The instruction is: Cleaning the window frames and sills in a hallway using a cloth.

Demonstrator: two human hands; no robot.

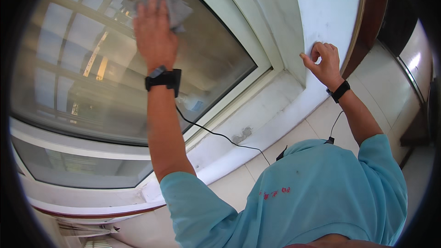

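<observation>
My left hand [155, 34] presses a grey cloth [175, 10] against the glass pane [206, 62] of a white-framed window. Its fingers are stretched out over the cloth, and hand and cloth look slightly blurred. A black band with a small device is round that wrist, and a thin black cable [220, 135] hangs near it. On the right, my right hand [324, 60] is beside the white wall edge [327, 17], its fingers curled and the thumb apart. It holds nothing; whether it touches the wall cannot be told. A black band is round this wrist too.
The window frame [262, 58] and a stained white sill [248, 131] run below and right of the pane. A lower window pane [82, 168] lies at the left. Pale floor tiles [372, 86] and dark furniture [396, 17] are at the right. Striped fabric [84, 229] hangs at the lower left.
</observation>
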